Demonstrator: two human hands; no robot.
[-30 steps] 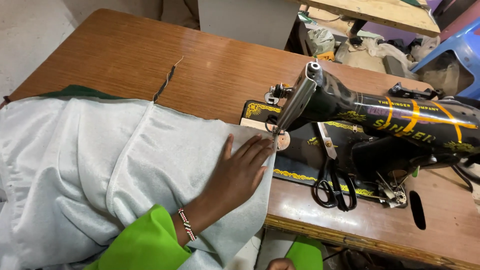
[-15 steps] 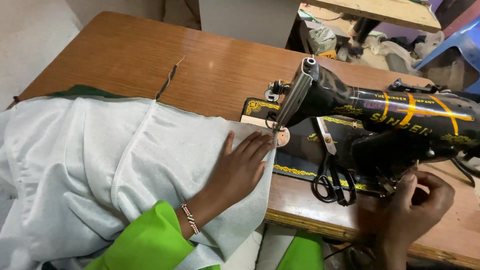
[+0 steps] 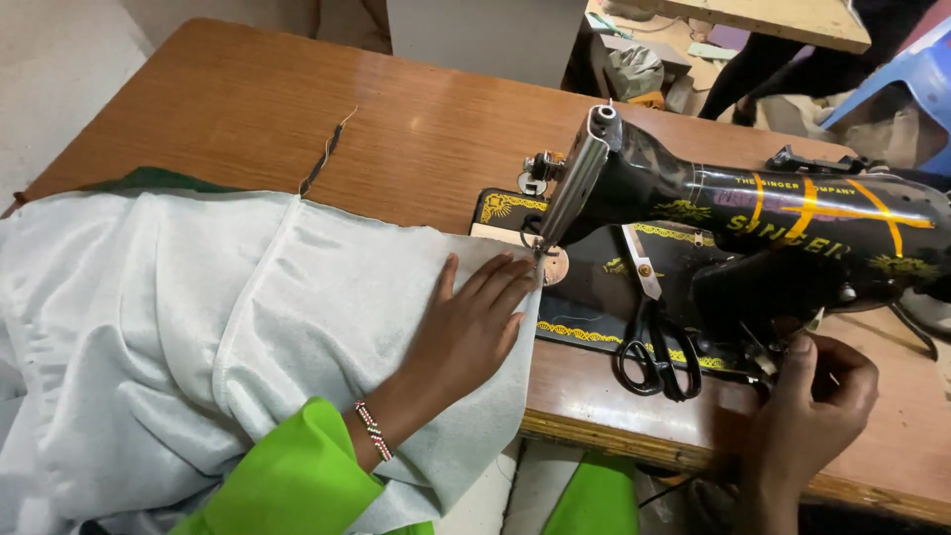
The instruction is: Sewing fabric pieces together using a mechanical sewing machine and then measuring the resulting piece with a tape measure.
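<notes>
The white fabric (image 3: 248,327) is spread over the wooden table (image 3: 297,109), its edge fed to the sewing machine (image 3: 753,228) needle. It is pressed flat by the open left hand (image 3: 471,332). The right hand (image 3: 817,406), fingers curled, is kept at the handwheel end beside black scissors (image 3: 654,347); no finished seam is visible.

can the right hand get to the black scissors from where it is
Probably yes: the right hand is at the front of the sewing machine, and the black scissors lie just left of it on the machine bed, nothing between them.

Close head view down onto sewing table (image 3: 297,109)
</notes>
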